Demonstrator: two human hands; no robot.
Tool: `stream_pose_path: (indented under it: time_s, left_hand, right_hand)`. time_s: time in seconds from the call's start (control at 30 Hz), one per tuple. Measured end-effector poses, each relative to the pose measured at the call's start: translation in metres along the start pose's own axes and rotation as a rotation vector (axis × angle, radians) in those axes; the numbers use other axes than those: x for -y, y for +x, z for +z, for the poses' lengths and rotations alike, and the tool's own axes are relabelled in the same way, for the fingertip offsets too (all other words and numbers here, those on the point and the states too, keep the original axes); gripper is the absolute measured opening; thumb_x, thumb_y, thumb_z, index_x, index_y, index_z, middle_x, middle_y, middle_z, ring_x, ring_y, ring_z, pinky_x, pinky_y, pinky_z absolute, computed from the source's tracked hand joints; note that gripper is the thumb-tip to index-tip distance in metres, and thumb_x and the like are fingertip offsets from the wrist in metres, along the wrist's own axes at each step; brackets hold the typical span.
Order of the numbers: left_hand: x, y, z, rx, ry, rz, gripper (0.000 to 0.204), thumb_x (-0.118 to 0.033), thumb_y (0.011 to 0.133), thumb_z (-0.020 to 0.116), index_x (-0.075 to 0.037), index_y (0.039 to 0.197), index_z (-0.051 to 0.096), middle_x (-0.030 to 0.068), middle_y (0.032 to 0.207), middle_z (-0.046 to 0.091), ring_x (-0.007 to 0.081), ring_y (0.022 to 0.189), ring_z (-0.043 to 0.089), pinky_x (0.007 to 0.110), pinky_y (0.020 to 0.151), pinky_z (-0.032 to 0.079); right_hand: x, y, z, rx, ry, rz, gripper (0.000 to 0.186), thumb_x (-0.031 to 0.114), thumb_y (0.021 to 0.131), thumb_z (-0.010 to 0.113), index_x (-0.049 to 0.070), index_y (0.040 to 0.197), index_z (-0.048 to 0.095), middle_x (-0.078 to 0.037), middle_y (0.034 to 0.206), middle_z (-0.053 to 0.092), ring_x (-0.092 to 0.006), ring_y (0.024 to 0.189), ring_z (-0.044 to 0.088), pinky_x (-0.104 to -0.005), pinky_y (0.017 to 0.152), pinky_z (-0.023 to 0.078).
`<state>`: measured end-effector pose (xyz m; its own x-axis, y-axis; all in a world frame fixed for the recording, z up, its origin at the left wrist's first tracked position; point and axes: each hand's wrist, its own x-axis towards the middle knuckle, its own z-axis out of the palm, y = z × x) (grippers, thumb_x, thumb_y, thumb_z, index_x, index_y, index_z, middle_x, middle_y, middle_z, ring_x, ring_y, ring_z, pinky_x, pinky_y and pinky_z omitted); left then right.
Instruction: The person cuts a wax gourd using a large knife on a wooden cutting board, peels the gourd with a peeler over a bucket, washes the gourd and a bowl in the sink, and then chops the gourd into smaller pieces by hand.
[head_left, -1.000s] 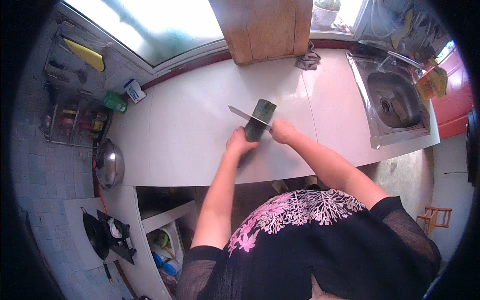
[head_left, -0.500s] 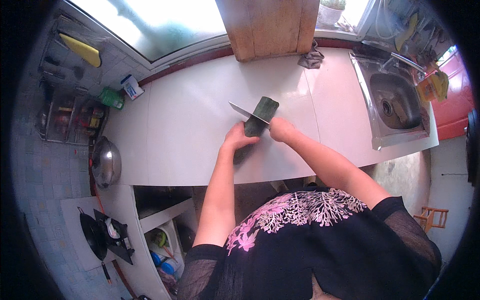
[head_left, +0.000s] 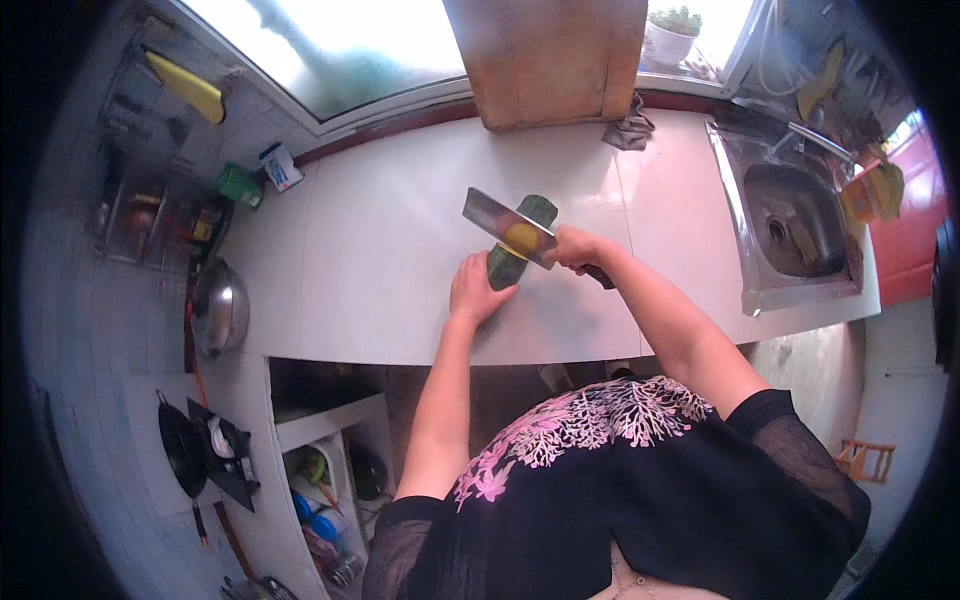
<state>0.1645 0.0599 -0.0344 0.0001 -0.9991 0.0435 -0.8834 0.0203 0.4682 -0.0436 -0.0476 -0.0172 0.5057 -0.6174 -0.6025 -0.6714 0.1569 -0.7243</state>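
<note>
A dark green squash (head_left: 507, 269) lies lengthwise on the white countertop (head_left: 390, 240), with a cut across it showing yellow-orange flesh. My left hand (head_left: 477, 287) is closed around the near piece, thumb on its right side. In my right hand (head_left: 580, 250) is a cleaver (head_left: 490, 214), gripped by its dark handle. The broad blade slants across the cut, its face turned up, with a yellow-orange patch showing on it. Beyond the blade sits the far piece of squash (head_left: 539, 209); whether the pieces are fully apart is hidden by the blade.
A wooden board (head_left: 550, 70) stands against the window at the back, a grey cloth (head_left: 630, 128) beside it. The steel sink (head_left: 790, 215) is at the right. A metal lid (head_left: 220, 308) stands at the left, with a wok (head_left: 180, 450) nearer. A green container (head_left: 240, 186) is at back left.
The cleaver has turned from edge-down in the squash to showing its broad face, and yellow-orange flesh has come into view. My right hand has shifted slightly right. The whole view has shifted a little.
</note>
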Motion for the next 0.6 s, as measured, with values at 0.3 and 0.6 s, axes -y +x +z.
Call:
stream_pose_path:
  time_s: [0.3,0.6]
  left_hand:
    - [-0.056,-0.061,0.022,-0.533,-0.021,-0.31,0.077,-0.033,0.06,0.078,-0.003,0.121,0.041,0.0146,0.107,0.048,0.0326,0.101,0.049,0.043,0.084,0.045]
    - [-0.072,-0.216,0.059,-1.0,-1.802,-0.801,0.057,-0.033,0.076,0.073,-0.008,0.121,0.049,0.0043,0.111,0.055,0.02,0.1,0.053,0.037,0.086,0.046]
  right_hand:
    - [-0.027,-0.01,0.033,-0.297,-0.458,-0.261,0.028,0.024,0.083,0.054,-0.002,0.078,0.064,-0.023,0.082,0.063,-0.0397,0.078,0.062,-0.0454,0.071,0.049]
    - [-0.117,-0.104,-0.001,-0.532,-0.099,-0.463,0.041,0.022,0.08,0.055,0.016,0.12,0.049,-0.01,0.066,0.06,-0.0261,0.062,0.061,-0.0381,0.061,0.047]
